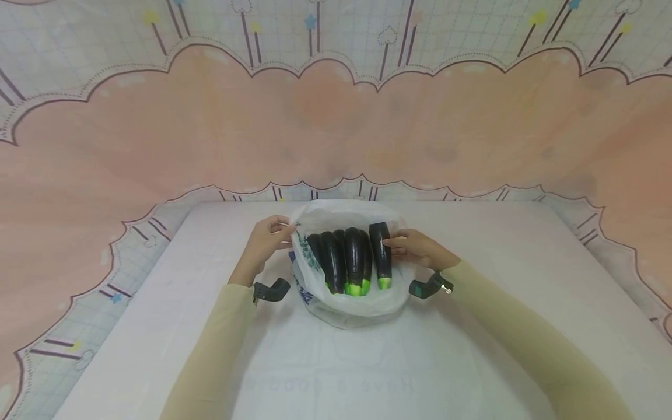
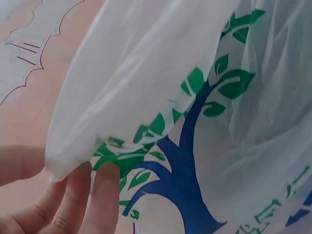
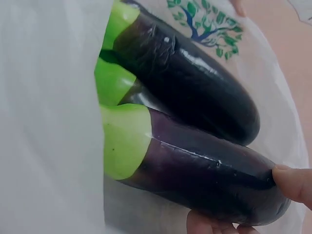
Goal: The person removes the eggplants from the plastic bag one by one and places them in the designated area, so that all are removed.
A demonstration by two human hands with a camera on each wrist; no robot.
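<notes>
A white plastic bag (image 1: 341,318) printed with a green and blue tree stands open on the table, with several dark eggplants (image 1: 354,256) with bright green ends inside. My left hand (image 1: 266,240) pinches the bag's left rim between thumb and fingers; in the left wrist view the film (image 2: 146,63) is drawn up from those fingers. With its thumb on one side and fingers on the other, my right hand (image 1: 417,248) grips the rightmost eggplant (image 3: 209,170) near its dark rounded end. That eggplant lies beside the others at the bag's right side.
The table (image 1: 472,373) has a pale cover with faint lettering near the front. Behind it hangs a peach cloth (image 1: 336,128) with a scalloped, patterned border. A dark wrist camera (image 1: 271,290) sits on the left wrist and another dark camera (image 1: 430,286) on the right.
</notes>
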